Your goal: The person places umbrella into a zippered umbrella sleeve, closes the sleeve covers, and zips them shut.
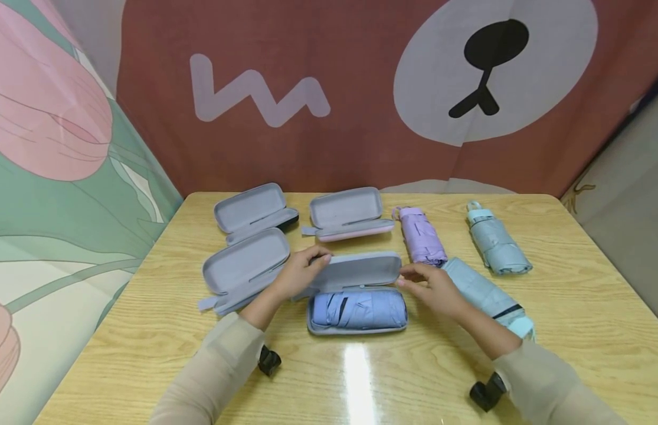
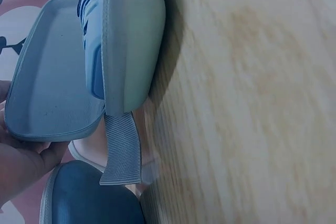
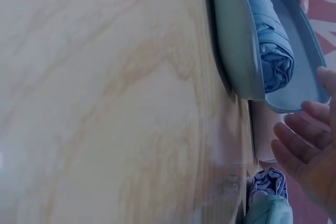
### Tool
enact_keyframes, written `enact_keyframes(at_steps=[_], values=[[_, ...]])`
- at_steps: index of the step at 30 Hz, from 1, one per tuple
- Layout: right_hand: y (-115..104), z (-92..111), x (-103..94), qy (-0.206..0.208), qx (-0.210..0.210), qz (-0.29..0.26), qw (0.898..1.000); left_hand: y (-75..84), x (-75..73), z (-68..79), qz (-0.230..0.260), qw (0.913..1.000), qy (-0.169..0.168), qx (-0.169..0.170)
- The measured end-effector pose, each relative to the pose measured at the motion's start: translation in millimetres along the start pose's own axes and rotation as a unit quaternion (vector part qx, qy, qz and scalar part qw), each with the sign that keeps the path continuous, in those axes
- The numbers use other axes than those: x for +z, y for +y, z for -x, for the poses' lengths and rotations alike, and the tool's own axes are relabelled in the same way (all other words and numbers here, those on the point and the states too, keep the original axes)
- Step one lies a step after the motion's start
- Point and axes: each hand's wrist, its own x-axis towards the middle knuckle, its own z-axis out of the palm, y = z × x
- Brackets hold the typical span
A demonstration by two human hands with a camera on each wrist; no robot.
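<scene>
A folded blue umbrella (image 1: 360,310) lies in the lower half of a hard case (image 1: 357,332), whose grey-lined lid (image 1: 360,270) stands raised behind it. At the lid's left end, my left hand (image 1: 303,271) holds its edge between thumb and fingers. My right hand (image 1: 429,287) is at the opposite end, fingertips right at the lid's corner. In the right wrist view the right fingers (image 3: 299,137) are extended and spread. The left wrist view shows a fabric tab (image 2: 122,150) at the case's end and the umbrella (image 2: 93,35) inside.
Open cases stand left (image 1: 246,262), back left (image 1: 251,209) and behind (image 1: 347,206), with grey linings. To the right lie a purple folded umbrella (image 1: 421,235), a teal one (image 1: 498,242) and a pale blue one (image 1: 483,289) beside my right forearm. A patterned cloth (image 1: 360,141) hangs behind the table.
</scene>
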Motion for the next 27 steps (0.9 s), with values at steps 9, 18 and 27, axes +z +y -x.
enact_keyframes(at_steps=[9,18,27], values=[[-4,-6,1.7,0.03,0.023,-0.039,0.998,2.3,-2.8,2.4,-0.014,0.9994,-0.019,-0.026],[-10,-10,0.2,0.007,0.058,-0.129,0.99,6.7,-7.0,4.2,-0.051,0.9942,-0.08,-0.05],[-11,-14,0.4,-0.033,0.109,-0.234,0.966,5.8,-13.2,10.3,-0.055,0.9836,-0.158,-0.067]])
